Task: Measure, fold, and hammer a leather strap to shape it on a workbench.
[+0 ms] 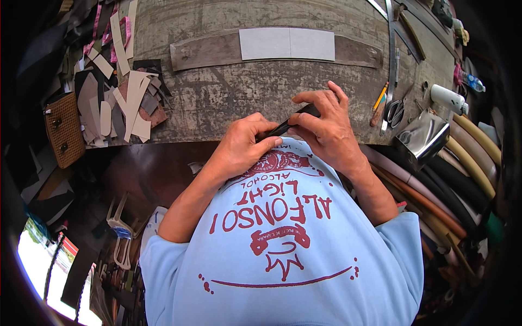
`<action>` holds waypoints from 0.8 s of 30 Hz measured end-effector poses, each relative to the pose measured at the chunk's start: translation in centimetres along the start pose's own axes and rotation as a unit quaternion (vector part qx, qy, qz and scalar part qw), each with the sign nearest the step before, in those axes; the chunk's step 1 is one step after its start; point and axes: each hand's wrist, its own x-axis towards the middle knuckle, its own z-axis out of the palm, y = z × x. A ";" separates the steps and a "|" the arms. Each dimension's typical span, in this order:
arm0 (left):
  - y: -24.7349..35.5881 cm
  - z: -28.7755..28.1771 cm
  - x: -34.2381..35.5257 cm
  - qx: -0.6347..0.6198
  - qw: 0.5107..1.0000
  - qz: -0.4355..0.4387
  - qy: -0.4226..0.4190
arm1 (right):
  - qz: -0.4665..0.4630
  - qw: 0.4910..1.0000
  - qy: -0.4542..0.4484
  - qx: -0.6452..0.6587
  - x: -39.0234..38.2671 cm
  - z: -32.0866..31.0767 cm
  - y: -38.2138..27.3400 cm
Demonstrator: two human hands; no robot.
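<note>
Just off the bench's front edge, in front of my light blue shirt, a narrow black piece (283, 127), perhaps leather, is held between my two hands. My left hand (244, 141) pinches its lower left end. My right hand (330, 127) grips its upper right part, index and middle fingers bent over it, another finger raised. Beyond them lies a long brown strip (206, 54) with a pale rectangular sheet (266, 44) on its middle.
The worn bench (212, 92) holds card and leather scraps (136, 106) at left; scissors (394, 114), a pencil (380, 95), a metal straightedge (390, 60) and a white bottle (446, 98) at right. A woven bag (62, 130) is far left; material rolls (451, 217) are lower right.
</note>
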 end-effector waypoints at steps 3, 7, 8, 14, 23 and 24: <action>-0.1 0.5 -0.1 -0.008 0.999 0.006 0.031 | 0.029 0.999 0.015 0.009 0.0 0.2 -0.3; 0.2 1.1 -0.3 -0.027 0.996 0.006 0.086 | 0.055 0.998 0.032 0.008 -0.2 0.6 -0.7; 0.2 1.2 -0.3 -0.027 0.996 0.006 0.085 | 0.066 0.997 0.044 0.009 -0.2 0.6 -1.0; 0.1 1.7 -0.4 -0.038 0.992 0.018 0.121 | 0.088 0.993 0.076 0.006 -0.5 1.1 -1.6; 0.9 1.9 -0.7 0.046 0.984 0.067 0.162 | 0.090 0.990 0.107 -0.015 -0.3 1.9 -2.5; 1.0 1.8 -0.8 0.056 0.982 0.064 0.166 | 0.087 0.989 0.117 -0.018 -0.2 2.0 -2.6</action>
